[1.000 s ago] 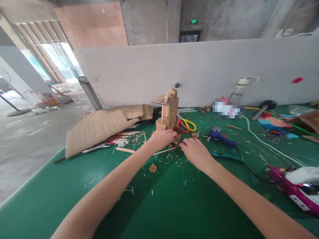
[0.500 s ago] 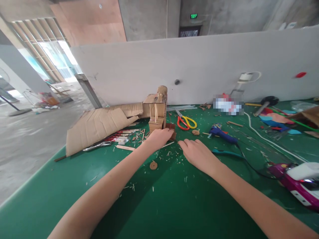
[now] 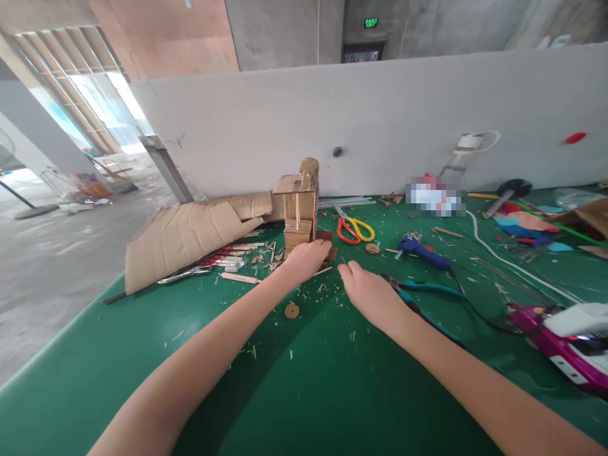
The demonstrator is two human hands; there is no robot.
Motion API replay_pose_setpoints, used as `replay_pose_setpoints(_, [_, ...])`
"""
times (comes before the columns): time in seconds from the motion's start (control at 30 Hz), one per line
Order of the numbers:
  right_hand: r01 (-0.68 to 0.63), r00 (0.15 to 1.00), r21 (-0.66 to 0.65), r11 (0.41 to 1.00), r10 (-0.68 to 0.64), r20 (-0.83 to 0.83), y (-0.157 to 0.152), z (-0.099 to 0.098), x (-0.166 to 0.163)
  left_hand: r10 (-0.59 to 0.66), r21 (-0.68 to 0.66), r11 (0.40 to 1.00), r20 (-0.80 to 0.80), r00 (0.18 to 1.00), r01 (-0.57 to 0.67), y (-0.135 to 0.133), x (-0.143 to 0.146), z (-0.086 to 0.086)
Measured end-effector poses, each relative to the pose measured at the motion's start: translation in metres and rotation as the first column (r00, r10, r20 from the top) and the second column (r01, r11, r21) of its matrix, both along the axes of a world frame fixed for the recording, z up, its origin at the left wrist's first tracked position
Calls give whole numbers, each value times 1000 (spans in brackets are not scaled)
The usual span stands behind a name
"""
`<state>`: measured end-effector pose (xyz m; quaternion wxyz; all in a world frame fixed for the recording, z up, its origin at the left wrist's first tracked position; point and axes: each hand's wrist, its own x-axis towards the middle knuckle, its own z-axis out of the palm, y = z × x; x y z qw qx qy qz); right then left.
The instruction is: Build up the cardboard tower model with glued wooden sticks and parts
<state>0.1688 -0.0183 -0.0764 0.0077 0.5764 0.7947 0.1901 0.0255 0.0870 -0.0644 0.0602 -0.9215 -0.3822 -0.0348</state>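
Note:
A small cardboard tower (image 3: 299, 237) with stick posts and a rounded piece on its roof stands upright near the wall. My left hand (image 3: 308, 261) is closed at its foot, gripping the brown cardboard beside the base; its fingertips are partly hidden. To the right, my right hand (image 3: 368, 288) is pinched shut just apart from the cardboard; a tiny dark tip shows at the fingers, too small to name. Pliers (image 3: 427, 288) with teal handles lie beside my right wrist. A round cardboard disc (image 3: 292, 310) lies in front of my left hand, another disc (image 3: 372, 248) beyond my right.
Scissors (image 3: 349, 231) with red and yellow handles lie behind the hands. A blue glue gun (image 3: 425, 253) trails a cord on the right, near a purple-and-white power strip (image 3: 560, 345). Folded cardboard (image 3: 185, 244) covers the left back. Wood scraps litter the green table (image 3: 304, 392).
My right hand has shifted slightly up and left, uncovering more of the pliers. My left hand stays at the tower's foot. The view has tilted down a little.

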Motion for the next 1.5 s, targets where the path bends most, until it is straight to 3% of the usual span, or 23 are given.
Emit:
replay_pose_setpoints(0.2, [-87,995,62,994,90,-35,5,-6,-3,-38,-21,999,52,998,39,-2,-3,-3])
replay_pose_setpoints(0.47, [-88,994,24,996,89,-56,7,-12,-8,-122,22,992,65,990,121,9,-3,-14])
replay_pose_setpoints(1.07, [-52,995,-64,997,47,-88,12,-13,-13,-45,-3,999,70,997,45,9,2,-18])
replay_pose_setpoints(1.3, [-20,991,-102,995,7,-133,14,-11,-15,47,20,999,61,997,-48,1,4,-19])
replay_pose_setpoints(1.5, [42,979,-125,991,-66,-192,13,-7,-26,41,18,999,41,998,-42,-1,4,-16])
